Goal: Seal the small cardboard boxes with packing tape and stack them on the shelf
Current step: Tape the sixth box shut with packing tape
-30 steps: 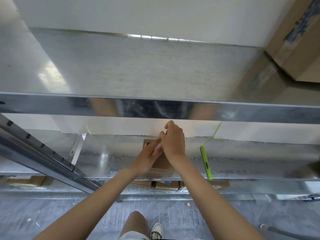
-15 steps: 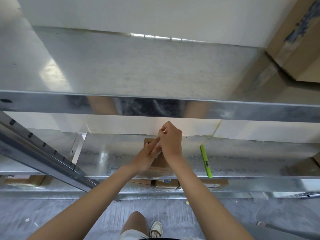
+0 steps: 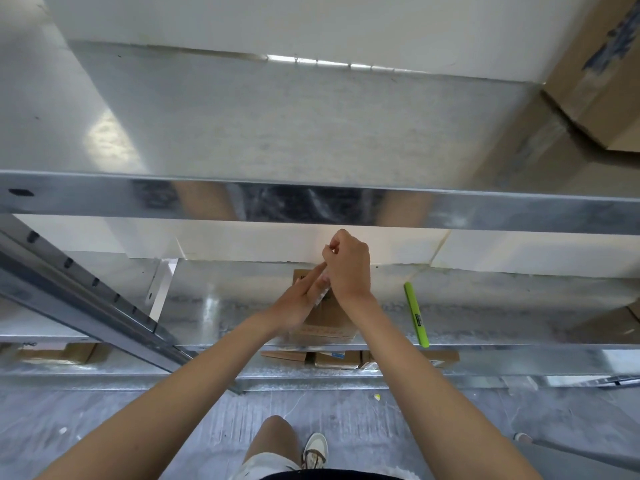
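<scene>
Where both hands meet, box (image 3: 325,315) beneath

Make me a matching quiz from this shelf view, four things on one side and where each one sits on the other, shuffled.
Things:
1. green cutter
2. small box
3. large carton
4. shoe

Places:
A. top right, on the upper shelf
B. on the floor beside a knee
C. under both hands on the middle shelf
D. lying right of the right hand

Pairs: 1-D, 2-C, 3-A, 4-B
</scene>
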Demonstrator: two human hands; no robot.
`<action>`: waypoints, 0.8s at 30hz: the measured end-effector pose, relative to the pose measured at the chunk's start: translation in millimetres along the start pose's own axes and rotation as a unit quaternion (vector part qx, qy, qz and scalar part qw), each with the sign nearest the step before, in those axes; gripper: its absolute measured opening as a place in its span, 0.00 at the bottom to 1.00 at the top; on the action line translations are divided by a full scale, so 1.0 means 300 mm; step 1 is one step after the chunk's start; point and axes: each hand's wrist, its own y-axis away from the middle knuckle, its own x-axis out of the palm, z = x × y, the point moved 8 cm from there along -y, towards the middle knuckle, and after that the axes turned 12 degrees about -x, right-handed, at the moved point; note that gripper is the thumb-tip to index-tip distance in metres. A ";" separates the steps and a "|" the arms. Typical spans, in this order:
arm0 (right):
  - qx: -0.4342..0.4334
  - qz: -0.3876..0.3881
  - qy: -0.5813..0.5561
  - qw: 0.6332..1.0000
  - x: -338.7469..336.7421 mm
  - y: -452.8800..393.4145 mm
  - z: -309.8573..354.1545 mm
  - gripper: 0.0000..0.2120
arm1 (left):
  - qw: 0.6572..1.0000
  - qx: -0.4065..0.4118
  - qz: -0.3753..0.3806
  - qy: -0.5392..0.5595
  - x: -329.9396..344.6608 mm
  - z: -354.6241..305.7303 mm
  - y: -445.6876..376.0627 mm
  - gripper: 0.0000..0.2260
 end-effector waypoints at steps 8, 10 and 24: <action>-0.020 0.078 -0.044 0.996 -0.026 -0.021 -0.033 0.14 | 0.999 0.015 0.023 0.022 0.000 0.017 -0.027 0.26; -0.029 0.126 -0.052 0.990 -0.042 -0.027 -0.040 0.10 | 0.999 0.017 0.028 0.029 0.001 0.017 -0.028 0.25; 0.042 0.199 -0.151 0.967 -0.014 -0.057 -0.108 0.06 | 0.999 0.021 0.027 0.026 0.003 0.021 -0.042 0.25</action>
